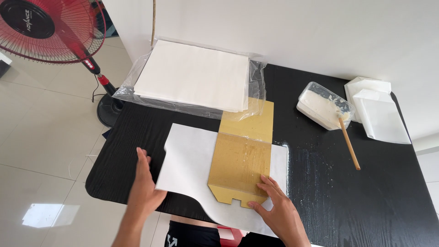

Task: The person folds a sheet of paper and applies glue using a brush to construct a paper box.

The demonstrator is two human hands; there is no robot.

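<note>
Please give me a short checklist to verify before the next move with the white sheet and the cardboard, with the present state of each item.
1. Right hand presses the cardboard flat: ok.
2. Left hand lifts the white sheet at its left edge: ok.
3. Cardboard lies on the sheet: ok.
4. Cardboard square to the sheet edges: cannot tell.
5. Glue tub and stick apart from the sheet: ok.
6. Table beside the sheet free of glue: not ok, smears show.

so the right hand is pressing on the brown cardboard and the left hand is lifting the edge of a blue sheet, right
Not quite: the sheet is white, not blue. The head view shows the left hand lifting its left edge, while the right hand presses on the brown cardboard that lies on it.
</note>
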